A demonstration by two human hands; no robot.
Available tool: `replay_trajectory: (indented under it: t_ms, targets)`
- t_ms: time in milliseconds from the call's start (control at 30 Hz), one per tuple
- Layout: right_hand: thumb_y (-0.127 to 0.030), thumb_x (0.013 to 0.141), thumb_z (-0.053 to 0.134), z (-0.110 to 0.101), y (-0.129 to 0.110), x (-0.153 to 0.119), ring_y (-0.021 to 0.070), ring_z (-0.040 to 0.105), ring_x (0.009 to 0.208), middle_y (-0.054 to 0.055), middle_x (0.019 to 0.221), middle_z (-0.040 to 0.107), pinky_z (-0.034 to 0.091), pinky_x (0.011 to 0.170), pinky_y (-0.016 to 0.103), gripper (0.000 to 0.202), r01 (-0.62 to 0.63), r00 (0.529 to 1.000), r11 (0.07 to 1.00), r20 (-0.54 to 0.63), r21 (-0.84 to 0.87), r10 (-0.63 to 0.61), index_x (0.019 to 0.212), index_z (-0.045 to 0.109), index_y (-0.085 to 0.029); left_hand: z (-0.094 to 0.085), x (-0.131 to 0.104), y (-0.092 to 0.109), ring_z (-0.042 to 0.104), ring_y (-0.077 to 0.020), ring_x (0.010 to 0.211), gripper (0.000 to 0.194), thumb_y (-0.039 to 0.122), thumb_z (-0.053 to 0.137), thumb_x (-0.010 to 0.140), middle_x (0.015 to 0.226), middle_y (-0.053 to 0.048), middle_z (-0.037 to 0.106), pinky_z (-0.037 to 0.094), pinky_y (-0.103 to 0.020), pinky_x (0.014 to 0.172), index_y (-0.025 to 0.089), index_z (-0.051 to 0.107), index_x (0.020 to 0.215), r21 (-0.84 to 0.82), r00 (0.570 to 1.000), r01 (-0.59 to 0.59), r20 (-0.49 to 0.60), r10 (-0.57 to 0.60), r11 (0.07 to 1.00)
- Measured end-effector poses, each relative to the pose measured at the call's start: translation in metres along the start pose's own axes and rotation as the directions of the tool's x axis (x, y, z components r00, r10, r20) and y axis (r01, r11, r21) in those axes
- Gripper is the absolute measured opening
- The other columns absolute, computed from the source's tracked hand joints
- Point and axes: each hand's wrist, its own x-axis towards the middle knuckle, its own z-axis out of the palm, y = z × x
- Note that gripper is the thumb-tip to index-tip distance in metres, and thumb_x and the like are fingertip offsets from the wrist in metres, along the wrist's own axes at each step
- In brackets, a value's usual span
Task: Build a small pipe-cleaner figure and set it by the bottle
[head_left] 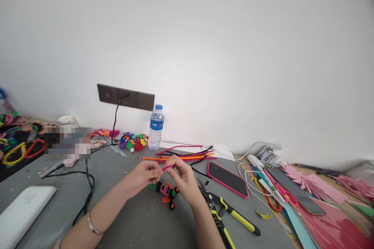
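My left hand (143,175) and my right hand (183,177) meet above the grey table mat, fingertips closed in a pinch. Between them is a short pink pipe cleaner (167,167), gripped from both sides. Just below lies a small pipe-cleaner figure (166,191) in green, black, pink and orange, partly hidden by my hands. Pink, orange and black pipe cleaners (201,156) are spread behind my fingers. Beside my right forearm rest yellow-and-black pliers (241,220) with their handles apart.
A pink-cased phone (228,179) lies to the right, near tangled white cables and pink papers (336,218). A water bottle (157,128) stands by the wall next to colourful pipe-cleaner figures (133,142). At left are a white box-like device (27,206) and a black cable (90,186).
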Motion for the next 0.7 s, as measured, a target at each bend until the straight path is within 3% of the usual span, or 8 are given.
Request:
replay_trajectory:
  t_ms: [200, 333, 467, 700]
  targets:
    - [-0.034, 0.089, 0.056, -0.007, -0.005, -0.001, 0.0161, 0.051, 0.073, 0.003, 0.079, 0.056, 0.043, 0.068, 0.028, 0.018, -0.094, 0.989, 0.989, 0.128, 0.111, 0.079, 0.080, 0.060, -0.019, -0.001, -0.002, -0.002, 0.038, -0.0101, 0.055, 0.029, 0.038, 0.080, 0.066, 0.056, 0.003, 0.049, 0.029, -0.024, 0.055, 0.016, 0.062, 0.059, 0.040, 0.998, 0.029, 0.046, -0.030, 0.999]
    - [-0.035, 0.088, 0.058, -0.008, -0.004, 0.000, 0.0164, 0.053, 0.075, 0.003, 0.081, 0.057, 0.045, 0.070, 0.028, 0.016, -0.141, 0.986, 0.983, 0.107, 0.120, 0.128, 0.083, 0.060, -0.020, 0.000, 0.000, -0.002, 0.040, -0.0107, 0.055, 0.028, 0.039, 0.080, 0.064, 0.056, 0.003, 0.050, 0.029, -0.024, 0.055, 0.017, 0.063, 0.059, 0.088, 0.999, 0.002, -0.032, 0.001, 0.996]
    - [-0.035, 0.083, 0.064, -0.005, 0.000, 0.000, 0.0179, 0.055, 0.081, 0.004, 0.090, 0.059, 0.047, 0.072, 0.029, 0.019, -0.124, 0.992, 0.986, 0.007, 0.115, 0.124, 0.094, 0.060, -0.021, -0.002, 0.003, -0.002, 0.041, -0.0116, 0.053, 0.027, 0.041, 0.076, 0.067, 0.055, 0.003, 0.050, 0.028, -0.023, 0.052, 0.017, 0.065, 0.061, 0.288, 0.966, -0.128, -0.181, 0.185, 0.949]
    - [-0.031, 0.084, 0.062, 0.001, 0.007, 0.001, 0.0156, 0.054, 0.073, 0.002, 0.081, 0.060, 0.045, 0.064, 0.027, 0.012, -0.180, 0.984, 0.971, 0.010, 0.160, 0.180, 0.087, 0.062, -0.019, -0.002, 0.004, -0.006, 0.043, -0.0128, 0.053, 0.021, 0.036, 0.071, 0.072, 0.059, 0.001, 0.057, 0.032, -0.025, 0.053, 0.018, 0.067, 0.061, 0.574, 0.868, -0.268, -0.204, 0.453, 0.773]
